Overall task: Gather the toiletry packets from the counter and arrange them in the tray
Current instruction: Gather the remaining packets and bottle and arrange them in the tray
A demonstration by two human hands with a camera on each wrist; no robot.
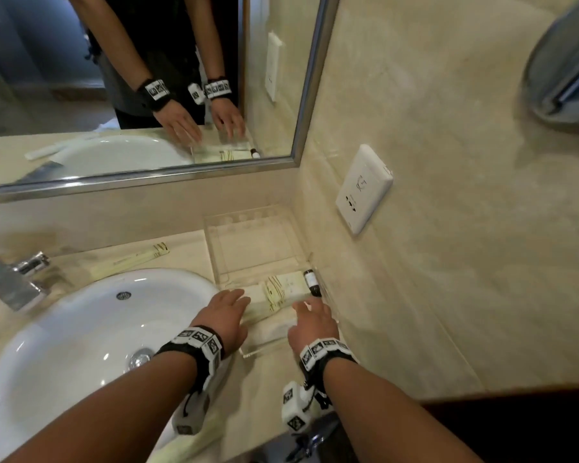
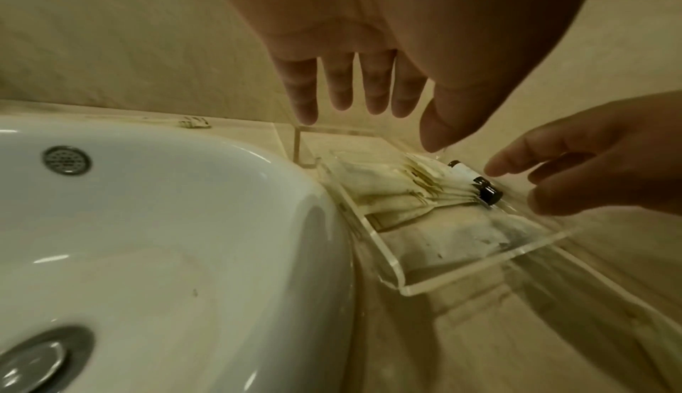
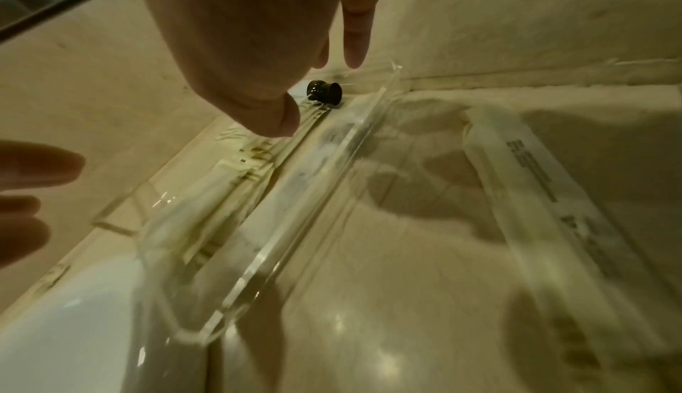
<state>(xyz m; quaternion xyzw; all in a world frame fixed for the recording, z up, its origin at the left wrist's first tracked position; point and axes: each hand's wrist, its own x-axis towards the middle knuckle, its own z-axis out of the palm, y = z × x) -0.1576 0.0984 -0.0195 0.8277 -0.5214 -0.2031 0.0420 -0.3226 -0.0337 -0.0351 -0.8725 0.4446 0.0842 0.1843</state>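
Hovering with spread, empty fingers, the left hand (image 1: 226, 314) and right hand (image 1: 312, 324) partly hide cream packets (image 1: 283, 289) lying crosswise in the clear tray (image 1: 214, 248).

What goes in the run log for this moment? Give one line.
left hand open over tray | right hand open near small bottle | packets in tray | long packet behind sink

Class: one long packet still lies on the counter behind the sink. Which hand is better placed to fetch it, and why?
Left. The left hand is open, holds nothing and hovers on the sink side, nearer the long packet. The right hand is over the tray, by the small bottle.
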